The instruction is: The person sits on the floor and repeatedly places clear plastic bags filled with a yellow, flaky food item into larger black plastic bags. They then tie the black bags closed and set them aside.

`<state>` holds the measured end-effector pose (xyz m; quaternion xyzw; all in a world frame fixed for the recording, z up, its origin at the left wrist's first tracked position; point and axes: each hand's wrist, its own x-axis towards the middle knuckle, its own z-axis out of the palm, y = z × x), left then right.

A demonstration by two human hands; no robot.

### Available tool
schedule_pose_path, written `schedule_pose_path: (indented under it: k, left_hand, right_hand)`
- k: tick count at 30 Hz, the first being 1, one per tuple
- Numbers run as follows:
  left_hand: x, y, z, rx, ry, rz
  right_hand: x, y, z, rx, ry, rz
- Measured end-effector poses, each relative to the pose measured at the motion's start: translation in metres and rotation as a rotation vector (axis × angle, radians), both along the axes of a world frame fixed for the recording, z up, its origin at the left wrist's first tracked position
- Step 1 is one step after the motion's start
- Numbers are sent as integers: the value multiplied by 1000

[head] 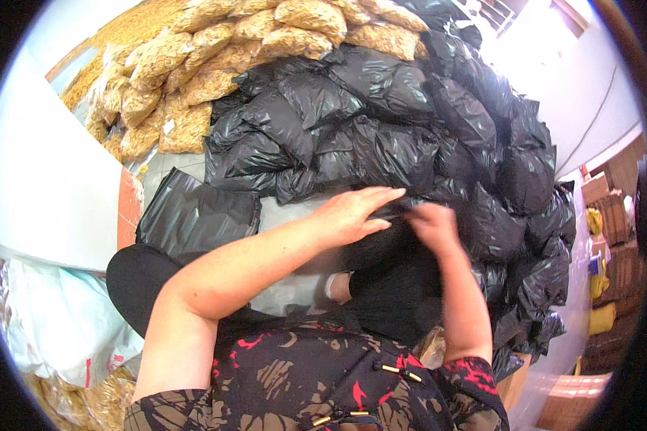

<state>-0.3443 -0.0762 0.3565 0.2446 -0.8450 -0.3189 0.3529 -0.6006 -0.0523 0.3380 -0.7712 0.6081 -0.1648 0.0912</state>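
Note:
My right hand [435, 225], blurred, is closed on a bunched edge of a black plastic bag [396, 210] above my lap. Beside it on the left, my left hand [358, 213] reaches over the same black plastic with its fingers stretched out; whether it pinches any of the film is unclear. The lower part of this bag merges with my dark trousers. Left of my forearm lies a flat stack of black plastic bags [199, 215]. A pile of filled black plastic bags [393, 153] rises just beyond my hands and curves round to the right.
Clear plastic bags of yellowish dried pieces [188, 81] are heaped at the back left, before a loose yellowish spread [124, 29]. A white panel [43, 172] stands at left, above a white sack [59, 318]. Cardboard boxes [571, 396] sit at lower right.

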Motion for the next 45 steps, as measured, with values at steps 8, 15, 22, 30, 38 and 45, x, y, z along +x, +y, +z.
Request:
schedule_pose_path:
  k: [8, 15, 22, 30, 38, 45]
  left_hand:
    - [167, -122, -49, 215, -232, 521]
    - [360, -167, -270, 849, -228, 1241]
    - [248, -213, -292, 710, -857, 1119]
    - [290, -246, -280, 461, -1019, 669]
    - [280, -245, -247, 841, -611, 472]
    - [234, -203, -136, 1126, -232, 367]
  right_hand:
    - [-269, 80, 126, -818, -847, -873]
    - [-125, -133, 6, -43, -1487, -448]
    - [159, -329, -128, 1018, -707, -462]
    - [179, -349, -108, 518, -929, -334]
    - [91, -227, -2, 471, -1459, -392]
    - [-12, -140, 61, 27, -1978, -641]
